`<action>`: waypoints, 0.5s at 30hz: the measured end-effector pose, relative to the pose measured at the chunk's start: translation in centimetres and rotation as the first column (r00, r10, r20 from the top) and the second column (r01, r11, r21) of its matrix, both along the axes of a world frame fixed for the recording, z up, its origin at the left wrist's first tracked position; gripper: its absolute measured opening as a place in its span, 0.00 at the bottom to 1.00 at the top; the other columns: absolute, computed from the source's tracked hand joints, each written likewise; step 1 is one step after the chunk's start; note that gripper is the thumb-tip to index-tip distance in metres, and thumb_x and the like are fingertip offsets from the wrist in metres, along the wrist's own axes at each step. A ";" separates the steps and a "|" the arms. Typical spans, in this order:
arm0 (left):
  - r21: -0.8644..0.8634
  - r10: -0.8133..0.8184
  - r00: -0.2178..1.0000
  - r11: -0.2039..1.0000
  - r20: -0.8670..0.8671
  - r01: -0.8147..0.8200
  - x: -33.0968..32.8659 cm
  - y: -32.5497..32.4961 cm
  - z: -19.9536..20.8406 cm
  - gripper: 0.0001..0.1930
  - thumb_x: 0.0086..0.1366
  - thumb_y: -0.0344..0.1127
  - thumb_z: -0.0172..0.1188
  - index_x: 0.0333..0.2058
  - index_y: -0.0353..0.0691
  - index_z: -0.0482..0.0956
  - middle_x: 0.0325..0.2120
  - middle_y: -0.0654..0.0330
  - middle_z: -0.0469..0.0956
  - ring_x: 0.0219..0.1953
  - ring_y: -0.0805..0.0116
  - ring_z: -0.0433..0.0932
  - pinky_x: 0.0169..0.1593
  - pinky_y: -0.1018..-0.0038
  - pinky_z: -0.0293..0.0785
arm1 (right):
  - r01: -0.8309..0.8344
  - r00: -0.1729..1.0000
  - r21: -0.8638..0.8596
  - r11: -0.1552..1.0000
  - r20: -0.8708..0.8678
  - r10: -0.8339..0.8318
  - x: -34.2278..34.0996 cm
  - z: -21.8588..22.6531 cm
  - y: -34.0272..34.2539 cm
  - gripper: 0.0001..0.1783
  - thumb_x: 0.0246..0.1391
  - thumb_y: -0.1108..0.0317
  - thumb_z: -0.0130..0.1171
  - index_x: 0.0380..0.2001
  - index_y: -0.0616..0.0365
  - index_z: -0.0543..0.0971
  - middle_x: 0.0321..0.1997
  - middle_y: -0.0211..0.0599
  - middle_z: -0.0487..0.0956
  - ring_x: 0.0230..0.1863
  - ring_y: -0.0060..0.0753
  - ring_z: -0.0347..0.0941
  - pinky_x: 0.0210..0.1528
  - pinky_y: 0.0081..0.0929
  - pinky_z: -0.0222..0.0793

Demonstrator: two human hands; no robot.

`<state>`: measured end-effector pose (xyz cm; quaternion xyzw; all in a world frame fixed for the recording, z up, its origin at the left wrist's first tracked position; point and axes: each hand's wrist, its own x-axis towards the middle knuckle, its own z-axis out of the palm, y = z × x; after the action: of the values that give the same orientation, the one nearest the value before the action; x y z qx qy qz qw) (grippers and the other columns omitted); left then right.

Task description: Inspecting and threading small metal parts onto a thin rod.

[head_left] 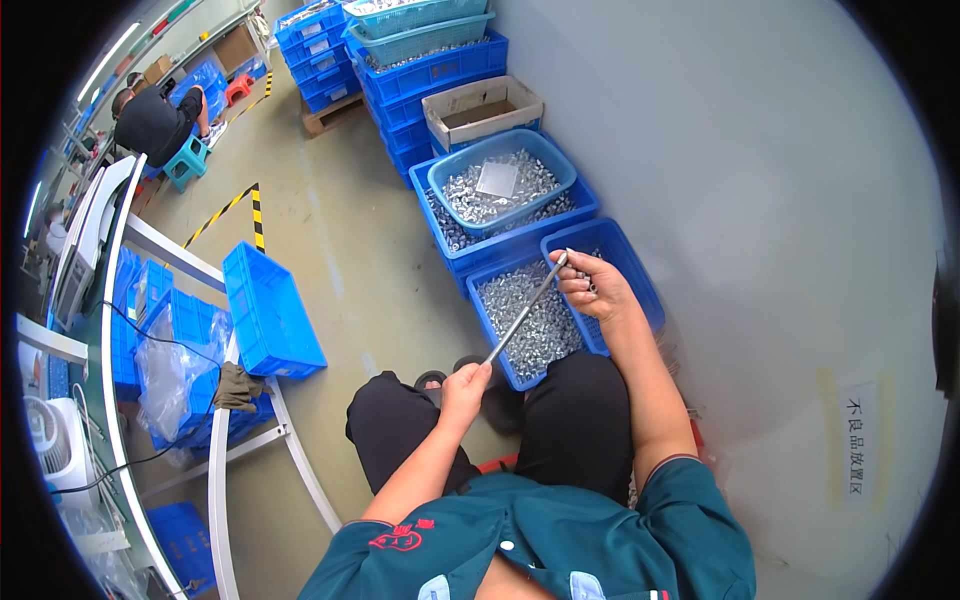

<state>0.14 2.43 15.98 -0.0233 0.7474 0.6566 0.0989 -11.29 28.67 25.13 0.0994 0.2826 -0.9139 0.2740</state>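
Observation:
My left hand [465, 392] is closed round the lower end of a slim metal rod [524, 318], which slants up and to the right. At the rod's upper end, my right hand [598, 284] pinches the tip between thumb and finger. Several small metal parts [592, 288] show in the curled fingers of that hand; their exact kind is too small to tell. Below the rod stands a blue bin [486, 322] full of small shiny metal parts [545, 338]. A second blue bin [645, 288] sits under my right hand, its contents partly hidden by the hand.
Ahead, a light blue basket [567, 170] of metal parts rests on a larger blue crate [452, 262]. Stacked crates [400, 110] and a cardboard box [480, 128] stand beyond. A white-framed bench [220, 480] and tilted blue crate [270, 310] lie left; a wall [760, 200] rises right.

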 end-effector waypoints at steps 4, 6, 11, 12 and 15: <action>0.087 0.002 1.000 0.996 0.016 -0.003 -0.2 0.6 0.7 0.19 0.64 0.43 0.53 0.19 0.37 0.68 0.14 0.72 0.62 0.19 0.83 0.58 0.23 0.81 0.55 | 0.015 0.996 0.092 0.996 -0.086 -0.008 0.4 0.5 -0.5 0.14 0.57 0.67 0.51 0.43 0.66 0.72 0.22 0.26 0.63 0.17 0.11 0.54 0.12 0.06 0.48; 0.116 -0.009 1.000 0.993 0.024 0.006 -0.8 0.6 0.2 0.19 0.64 0.45 0.52 0.18 0.39 0.67 0.14 0.73 0.61 0.19 0.83 0.57 0.22 0.82 0.54 | -0.011 0.988 0.389 0.921 -0.137 0.070 0.8 1.2 -1.7 0.14 0.56 0.66 0.52 0.42 0.64 0.74 0.20 0.24 0.63 0.16 0.11 0.53 0.13 0.08 0.46; 0.213 -0.016 0.996 0.977 0.091 -0.004 -2.0 1.1 -0.5 0.19 0.64 0.45 0.53 0.19 0.40 0.68 0.15 0.73 0.62 0.19 0.84 0.57 0.22 0.82 0.54 | -0.220 0.951 0.539 0.813 -0.067 0.302 0.6 0.4 -2.8 0.12 0.56 0.66 0.53 0.40 0.62 0.77 0.18 0.21 0.62 0.15 0.11 0.52 0.13 0.11 0.43; 0.213 -0.016 0.995 0.977 0.100 -0.005 -2.0 1.2 -0.5 0.19 0.64 0.45 0.53 0.19 0.40 0.68 0.15 0.73 0.62 0.19 0.84 0.57 0.22 0.82 0.54 | -0.216 0.959 0.533 0.818 -0.039 0.279 0.6 0.3 -2.6 0.12 0.56 0.66 0.53 0.40 0.62 0.76 0.19 0.21 0.63 0.15 0.11 0.52 0.13 0.10 0.43; 0.232 -0.025 0.998 0.973 0.064 0.009 -2.0 1.4 -0.6 0.18 0.65 0.46 0.52 0.18 0.45 0.66 0.14 0.74 0.60 0.17 0.85 0.55 0.22 0.85 0.50 | -0.132 0.990 0.436 0.890 0.013 0.141 0.9 0.0 -1.4 0.11 0.56 0.64 0.54 0.36 0.62 0.73 0.22 0.25 0.66 0.16 0.10 0.53 0.13 0.07 0.46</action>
<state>-1.82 3.87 15.43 -0.0271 0.6622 0.7372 0.1313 -10.42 27.25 25.09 0.1292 0.4888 -0.8068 0.3056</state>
